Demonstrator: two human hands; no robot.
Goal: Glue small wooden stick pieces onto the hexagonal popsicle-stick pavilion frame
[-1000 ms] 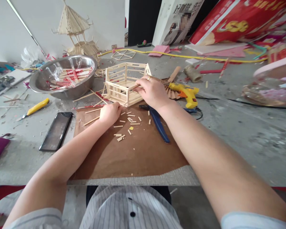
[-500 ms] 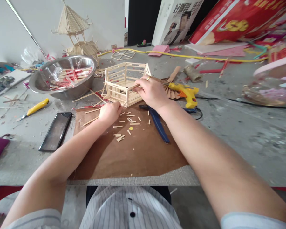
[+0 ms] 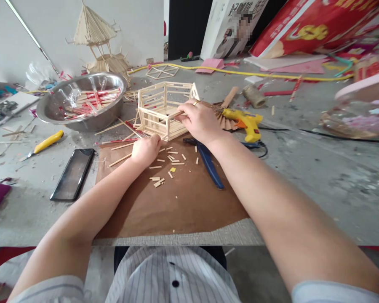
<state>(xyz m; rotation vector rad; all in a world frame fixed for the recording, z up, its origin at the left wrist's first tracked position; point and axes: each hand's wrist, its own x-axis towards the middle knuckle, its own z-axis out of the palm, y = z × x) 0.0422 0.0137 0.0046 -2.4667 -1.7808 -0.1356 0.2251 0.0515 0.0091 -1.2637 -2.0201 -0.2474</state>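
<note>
A many-sided frame (image 3: 151, 112) of thin wooden sticks, with rails on several sides, stands upright at the far edge of the brown sheet. My left hand (image 3: 147, 149) is closed at its near lower corner, with the fingertips partly hidden. At the right side, my right hand (image 3: 199, 120) pinches the frame near its upper rail; the palm covers part of that side. Below my right wrist lie blue-handled pliers (image 3: 210, 164). Short cut stick pieces (image 3: 172, 159) are scattered on the sheet (image 3: 177, 214) between my forearms.
Left of the frame are a steel bowl (image 3: 78, 122) of sticks, a yellow utility knife (image 3: 49, 141) and a phone (image 3: 73, 174). A yellow glue gun (image 3: 248, 123) and a twine roll (image 3: 254, 96) lie to the right. Behind stands a stick pagoda (image 3: 96, 31); a yellow cord (image 3: 208, 68) crosses the table.
Both hands keep nearly the same places at the frame. My left forearm has shifted slightly to the right; the whole view has moved a little.
</note>
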